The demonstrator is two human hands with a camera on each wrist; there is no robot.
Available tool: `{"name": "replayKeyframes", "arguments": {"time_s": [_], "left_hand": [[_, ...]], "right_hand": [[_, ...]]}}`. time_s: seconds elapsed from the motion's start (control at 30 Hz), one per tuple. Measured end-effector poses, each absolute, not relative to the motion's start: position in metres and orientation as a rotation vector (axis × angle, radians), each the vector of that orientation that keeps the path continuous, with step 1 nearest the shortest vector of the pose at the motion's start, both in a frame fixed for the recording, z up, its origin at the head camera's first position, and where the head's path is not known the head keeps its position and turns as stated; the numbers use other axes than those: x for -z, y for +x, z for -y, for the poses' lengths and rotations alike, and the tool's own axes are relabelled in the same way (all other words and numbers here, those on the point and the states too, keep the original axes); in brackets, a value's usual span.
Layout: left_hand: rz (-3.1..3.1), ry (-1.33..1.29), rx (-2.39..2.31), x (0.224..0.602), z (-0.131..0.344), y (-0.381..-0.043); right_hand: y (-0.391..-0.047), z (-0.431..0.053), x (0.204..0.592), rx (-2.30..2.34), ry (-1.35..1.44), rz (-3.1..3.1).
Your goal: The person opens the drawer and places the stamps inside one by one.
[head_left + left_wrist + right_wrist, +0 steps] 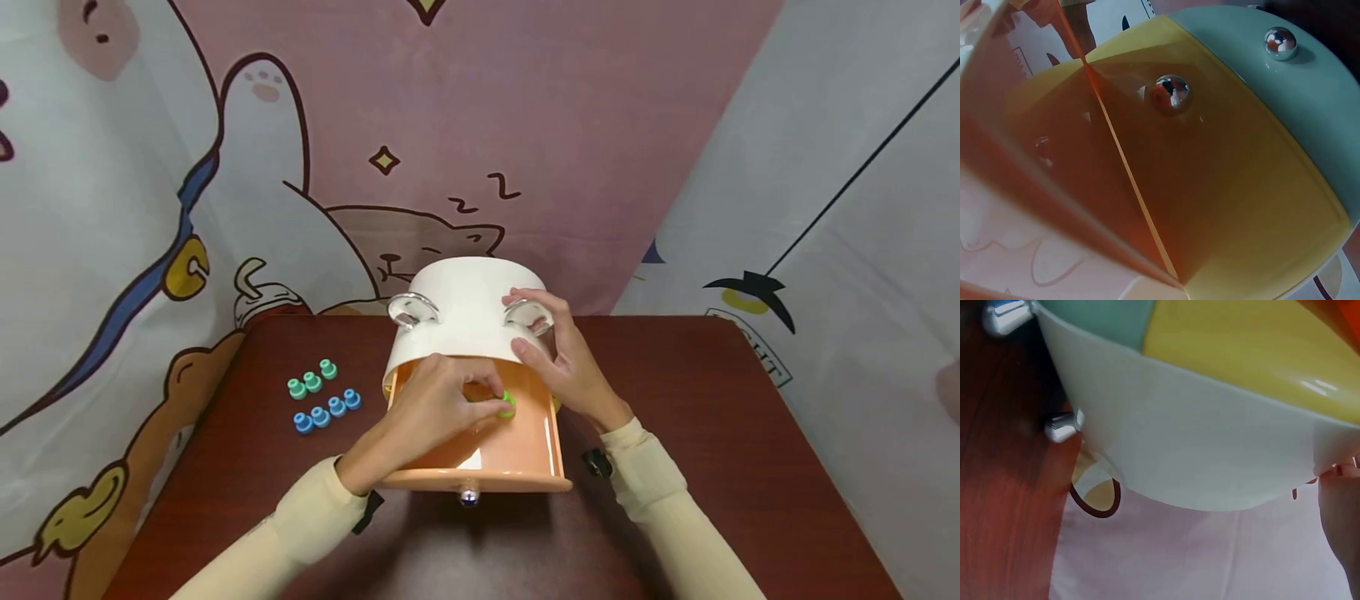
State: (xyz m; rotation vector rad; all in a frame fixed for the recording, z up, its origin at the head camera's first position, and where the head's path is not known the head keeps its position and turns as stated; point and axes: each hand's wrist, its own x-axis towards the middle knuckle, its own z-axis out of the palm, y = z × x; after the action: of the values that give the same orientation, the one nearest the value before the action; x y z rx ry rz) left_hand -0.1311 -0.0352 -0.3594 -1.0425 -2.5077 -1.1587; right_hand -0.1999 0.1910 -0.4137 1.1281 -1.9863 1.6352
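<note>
My left hand (442, 408) reaches over the pulled-out orange drawer (468, 481) and pinches a small bright-green piece (507, 406) between thumb and fingers. Most of that piece is covered by the fingertips. The drawer belongs to a rounded white cabinet (472, 292) with two shiny ear-like handles. Against the cabinet's right side rests my right hand (566, 362), its thumb and fingers spread about the right handle (528, 315). In the left wrist view, a yellow drawer front (1241, 187) and a teal drawer front (1285, 94) carry silver knobs; the left hand is out of that view.
On the brown table (675, 433), left of the cabinet, stand a row of teal pieces (312, 382) and a row of blue pieces (320, 416), small and stepped in shape. A cartoon-printed cloth (562, 125) hangs right behind the table.
</note>
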Motion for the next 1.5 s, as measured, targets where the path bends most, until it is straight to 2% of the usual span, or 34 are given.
{"name": "replayKeyframes", "arguments": {"time_s": [0.27,0.57,0.87,1.0,1.2,1.3,1.37,1.5], "left_hand": [[2.506,-1.08,1.17,0.361,0.036,-0.135],[2.473,-1.062,1.257,0.364,0.042,-0.131],[2.239,-0.933,1.575,0.363,0.076,-0.114],[2.128,-0.757,1.691,0.371,0.105,-0.109],[2.139,-0.373,1.581,0.396,0.156,-0.104],[2.158,-0.284,1.567,0.412,0.171,-0.096],[2.151,-0.3,1.6,0.421,0.173,-0.087],[2.018,-0.49,1.505,0.433,0.159,-0.065]], "right_hand": [[-0.187,-0.197,0.416,-1.488,1.101,2.102],[-0.153,-0.208,0.423,-1.292,1.076,2.304],[-0.123,-0.217,0.42,-1.315,1.022,2.485],[-0.119,-0.218,0.418,-1.254,1.048,2.512],[-0.114,-0.221,0.41,-1.214,1.092,2.56],[-0.113,-0.222,0.406,-1.225,1.086,2.587],[-0.113,-0.221,0.404,-1.236,1.078,2.594],[-0.115,-0.22,0.405,-1.228,1.058,2.589]]}}
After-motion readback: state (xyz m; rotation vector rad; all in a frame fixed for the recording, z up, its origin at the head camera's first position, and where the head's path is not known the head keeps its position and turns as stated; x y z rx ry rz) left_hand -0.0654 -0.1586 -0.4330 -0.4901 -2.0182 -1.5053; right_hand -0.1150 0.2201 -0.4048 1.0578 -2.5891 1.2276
